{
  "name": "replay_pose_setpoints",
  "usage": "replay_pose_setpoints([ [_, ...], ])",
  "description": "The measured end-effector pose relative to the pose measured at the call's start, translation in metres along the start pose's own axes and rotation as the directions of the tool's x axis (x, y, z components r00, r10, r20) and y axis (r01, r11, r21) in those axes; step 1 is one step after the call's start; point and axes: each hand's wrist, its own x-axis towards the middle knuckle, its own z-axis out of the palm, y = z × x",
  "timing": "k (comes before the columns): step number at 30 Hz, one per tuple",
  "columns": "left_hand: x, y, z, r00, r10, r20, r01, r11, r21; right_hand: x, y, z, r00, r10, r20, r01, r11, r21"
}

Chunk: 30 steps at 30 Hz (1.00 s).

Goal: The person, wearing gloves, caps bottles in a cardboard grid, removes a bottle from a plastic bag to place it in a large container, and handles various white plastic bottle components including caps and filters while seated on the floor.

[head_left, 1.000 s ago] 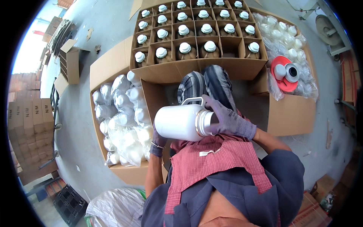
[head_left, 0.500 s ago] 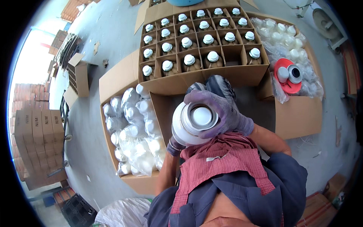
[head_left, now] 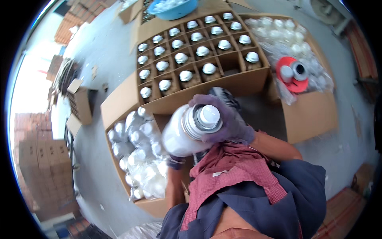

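My right hand [head_left: 229, 119], in a purple glove, is closed around the neck end of a large white bottle [head_left: 177, 133]. The bottle is tilted, its top turned up toward me and to the right. A grey ring surrounds the white cap [head_left: 209, 114] at its mouth; I cannot tell whether the ring is part of the bottle. Under the bottle's lower end is my left hand [head_left: 177, 161], in a dark glove, its fingers mostly hidden behind the bottle. Just beyond my hands stands a divided carton [head_left: 207, 89] with white-capped bottles in most compartments; one near-right compartment holds none.
At left, an open carton [head_left: 115, 159] holds plastic-wrapped white bottles. Another carton [head_left: 308, 119] at right has wrapped white pieces, with a red dish [head_left: 299, 87] on top bearing a silver-and-black round piece. A blue basin [head_left: 173, 12] of white pieces sits at the back. Stacked cartons [head_left: 47, 167] stand far left.
The bottle has tipped over, showing more of its side, with its base swung to the left. Both hands remain on it. The whole view has shifted and turned slightly.
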Motion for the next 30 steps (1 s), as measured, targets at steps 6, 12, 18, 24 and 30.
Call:
replay_pose_setpoints([
  [6, 0.063, 0.076, -0.063, 0.988, -0.028, 0.154, -0.015, 0.962, 0.273, -0.100, 0.037, -0.025, 0.941, 0.324, -0.097, -0.326, 0.792, -0.516],
  [12, 0.101, 0.101, 0.051, 0.909, 0.114, 0.401, -0.329, 0.788, 0.521, -0.103, 0.030, -0.111, 0.929, 0.358, -0.096, -0.284, 0.522, -0.804],
  [18, 0.092, 0.123, 0.032, 0.940, 0.090, 0.329, -0.204, 0.922, 0.328, -0.126, 0.074, -0.358, 0.666, -0.286, -0.689, -0.735, -0.100, -0.670],
  [24, 0.099, 0.120, 0.037, 0.959, 0.085, 0.271, -0.154, 0.957, 0.245, -0.265, 0.096, -0.473, -0.155, -0.021, -0.988, -0.834, 0.539, 0.119],
  [30, 0.103, 0.124, 0.036, 0.961, 0.077, 0.266, -0.151, 0.950, 0.272, -0.219, 0.063, -0.439, 0.129, -0.081, -0.988, -0.678, 0.720, -0.147],
])
